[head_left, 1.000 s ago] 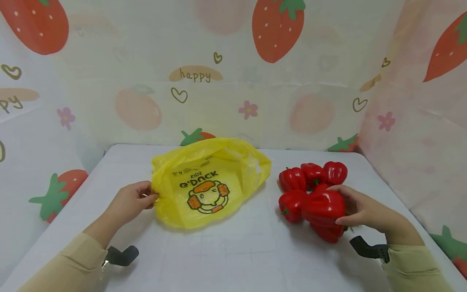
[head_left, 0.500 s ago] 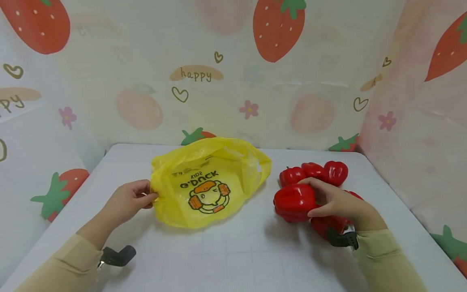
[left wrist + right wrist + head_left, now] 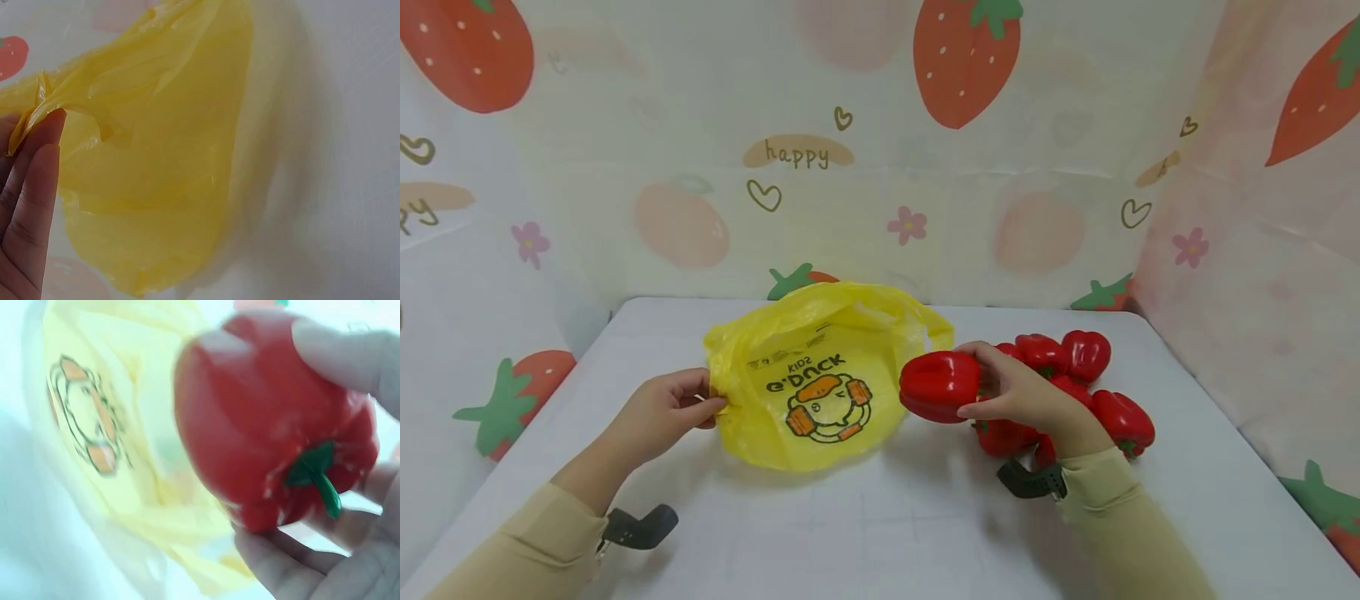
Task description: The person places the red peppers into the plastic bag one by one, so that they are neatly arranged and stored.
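A yellow plastic bag (image 3: 752,425) with a printed duck lies spread in the middle of the table, its mouth held up. My left hand (image 3: 662,417) pinches the left edge of the bag between thumb and fingers; the left wrist view shows the gathered plastic bag (image 3: 169,144) at the fingertips. In my right hand (image 3: 1018,396) is a red bell pepper (image 3: 936,385), gripped round its sides, level with the right edge of the bag. Its green stem (image 3: 319,475) faces the palm in the right wrist view.
Several more red bell peppers (image 3: 1122,419) lie in a cluster on the right of the white table (image 3: 865,542), partly hidden behind my right hand. A strawberry-patterned cloth (image 3: 850,225) hangs along the back and sides of the table.
My right hand has lifted a bell pepper from the cluster and carried it leftwards to the bag's right edge. The left hand keeps its pinch in the same place.
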The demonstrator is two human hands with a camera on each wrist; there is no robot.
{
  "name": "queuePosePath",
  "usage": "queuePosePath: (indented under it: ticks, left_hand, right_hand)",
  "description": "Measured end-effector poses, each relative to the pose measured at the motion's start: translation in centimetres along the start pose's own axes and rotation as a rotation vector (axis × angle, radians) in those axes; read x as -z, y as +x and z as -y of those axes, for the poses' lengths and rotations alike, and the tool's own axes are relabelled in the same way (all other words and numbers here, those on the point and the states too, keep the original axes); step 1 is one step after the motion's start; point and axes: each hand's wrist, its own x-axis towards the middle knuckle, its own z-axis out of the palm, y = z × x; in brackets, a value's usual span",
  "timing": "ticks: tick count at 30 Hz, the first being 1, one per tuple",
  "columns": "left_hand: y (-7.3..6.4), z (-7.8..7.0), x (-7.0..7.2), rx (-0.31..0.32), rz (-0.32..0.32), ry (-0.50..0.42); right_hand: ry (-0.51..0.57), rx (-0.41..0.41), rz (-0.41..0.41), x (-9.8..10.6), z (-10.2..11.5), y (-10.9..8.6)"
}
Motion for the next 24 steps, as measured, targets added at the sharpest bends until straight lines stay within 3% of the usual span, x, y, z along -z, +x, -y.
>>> queuePosePath:
  ticks: [6, 12, 24]
  left_hand:
    - [-0.1, 0.1, 0.1, -0.014, -0.004, -0.004]
    - [0.0, 0.4, 0.1, -0.013, -0.007, -0.007]
    - [0.1, 0.6, -0.2, -0.012, -0.016, -0.012]
  right_hand:
    - [0.038, -0.039, -0.056, -2.8, 0.0, 3.2]
    - [0.008, -0.090, -0.097, -5.2, -0.2, 6.2]
    - [-0.042, -0.115, -0.068, -8.6, 0.0, 10.2]
